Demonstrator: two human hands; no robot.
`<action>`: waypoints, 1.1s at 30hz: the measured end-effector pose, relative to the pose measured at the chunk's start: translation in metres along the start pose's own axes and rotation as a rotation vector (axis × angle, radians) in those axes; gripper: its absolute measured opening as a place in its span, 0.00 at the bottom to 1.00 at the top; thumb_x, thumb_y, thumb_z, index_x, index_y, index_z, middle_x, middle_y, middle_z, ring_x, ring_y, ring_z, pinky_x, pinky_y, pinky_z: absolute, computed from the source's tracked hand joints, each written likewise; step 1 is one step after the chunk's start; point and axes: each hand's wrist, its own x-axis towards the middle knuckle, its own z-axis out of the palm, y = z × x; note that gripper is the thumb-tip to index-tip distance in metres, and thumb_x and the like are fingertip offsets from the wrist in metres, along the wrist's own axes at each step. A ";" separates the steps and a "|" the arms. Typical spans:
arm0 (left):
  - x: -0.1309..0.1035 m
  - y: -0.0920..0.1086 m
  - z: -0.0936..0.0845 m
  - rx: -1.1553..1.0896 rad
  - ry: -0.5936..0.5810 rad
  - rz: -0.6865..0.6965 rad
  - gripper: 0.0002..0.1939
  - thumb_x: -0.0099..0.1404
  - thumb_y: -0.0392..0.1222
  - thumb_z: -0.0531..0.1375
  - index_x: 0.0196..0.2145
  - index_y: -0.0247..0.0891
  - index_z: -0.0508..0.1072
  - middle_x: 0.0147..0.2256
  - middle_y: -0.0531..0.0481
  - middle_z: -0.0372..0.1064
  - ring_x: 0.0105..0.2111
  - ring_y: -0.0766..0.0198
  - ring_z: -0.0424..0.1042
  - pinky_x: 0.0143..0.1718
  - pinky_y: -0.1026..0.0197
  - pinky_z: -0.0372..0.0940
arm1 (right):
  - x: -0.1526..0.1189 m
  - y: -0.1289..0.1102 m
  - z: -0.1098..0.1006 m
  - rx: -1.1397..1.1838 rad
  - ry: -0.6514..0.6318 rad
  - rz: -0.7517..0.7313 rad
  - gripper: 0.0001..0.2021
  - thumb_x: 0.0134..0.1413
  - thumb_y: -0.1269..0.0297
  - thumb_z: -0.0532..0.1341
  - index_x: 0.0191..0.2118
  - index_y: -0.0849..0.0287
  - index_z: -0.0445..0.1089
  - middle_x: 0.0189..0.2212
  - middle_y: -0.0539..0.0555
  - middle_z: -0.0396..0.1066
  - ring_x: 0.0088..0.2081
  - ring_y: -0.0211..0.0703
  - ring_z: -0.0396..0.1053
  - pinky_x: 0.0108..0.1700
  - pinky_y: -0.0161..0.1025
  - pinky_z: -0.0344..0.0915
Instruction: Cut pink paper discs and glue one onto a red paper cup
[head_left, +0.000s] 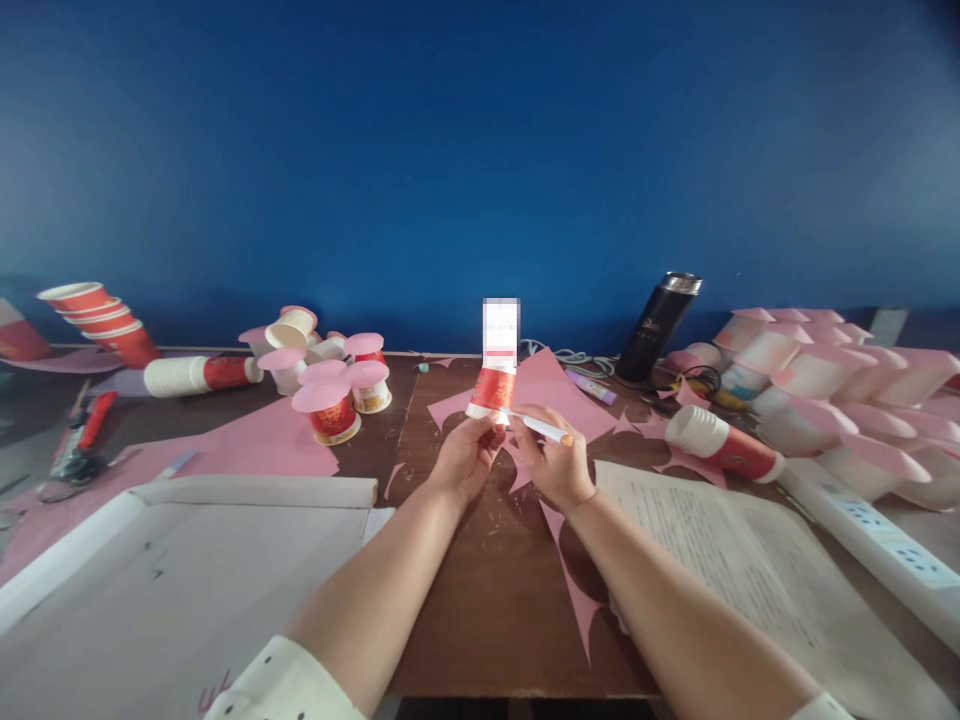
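Observation:
Just in front of a red paper cup (493, 388), near the middle of the head view, my two hands meet. My left hand (466, 458) is closed, its thumb and fingers pinched together by the cup's lower edge; what lies between them is too small to make out. In my right hand (553, 462) is a white pen (538, 428) with an orange end. The pen's other end points left, towards my left fingertips. A pixelated white block (501, 325) rises directly above the cup. Beneath lies cut pink paper (562, 390).
Paper cups with pink discs (322, 385) stand left, near a lying cup stack (202, 375). On the right are a black flask (658, 325), another cup stack (724, 445), many pink-topped cups (817, 370), a printed sheet (720, 550) and a power strip (870, 530).

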 end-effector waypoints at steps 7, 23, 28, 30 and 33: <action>0.000 0.000 -0.001 0.007 0.003 -0.010 0.04 0.57 0.25 0.60 0.28 0.28 0.72 0.29 0.47 0.72 0.26 0.73 0.70 0.32 0.71 0.68 | 0.000 -0.001 0.001 -0.014 0.004 0.013 0.09 0.60 0.61 0.56 0.43 0.54 0.72 0.38 0.54 0.76 0.39 0.44 0.74 0.44 0.40 0.70; 0.000 0.001 0.000 0.002 0.019 -0.020 0.05 0.56 0.23 0.59 0.27 0.28 0.72 0.28 0.47 0.71 0.25 0.72 0.70 0.31 0.71 0.68 | 0.000 -0.001 0.002 -0.007 0.005 0.069 0.09 0.59 0.60 0.56 0.42 0.54 0.72 0.38 0.55 0.75 0.39 0.45 0.74 0.42 0.40 0.70; 0.000 0.001 0.002 0.010 0.035 -0.017 0.05 0.56 0.23 0.59 0.27 0.29 0.72 0.28 0.47 0.71 0.26 0.72 0.70 0.31 0.71 0.68 | -0.001 0.001 0.002 0.024 -0.010 0.108 0.10 0.59 0.59 0.56 0.42 0.54 0.72 0.39 0.55 0.75 0.40 0.46 0.75 0.41 0.40 0.71; 0.000 0.001 0.002 0.011 0.033 -0.016 0.06 0.56 0.23 0.59 0.27 0.29 0.72 0.28 0.47 0.71 0.26 0.72 0.70 0.31 0.71 0.68 | -0.001 0.001 0.002 0.025 -0.014 0.110 0.10 0.59 0.59 0.56 0.43 0.53 0.71 0.40 0.55 0.75 0.40 0.46 0.75 0.41 0.40 0.71; 0.000 0.001 0.002 0.011 0.031 -0.017 0.06 0.56 0.23 0.59 0.27 0.29 0.72 0.27 0.47 0.71 0.25 0.73 0.69 0.31 0.71 0.68 | -0.001 0.001 0.002 0.016 -0.010 0.104 0.10 0.59 0.59 0.56 0.43 0.53 0.71 0.39 0.55 0.75 0.39 0.46 0.75 0.41 0.40 0.71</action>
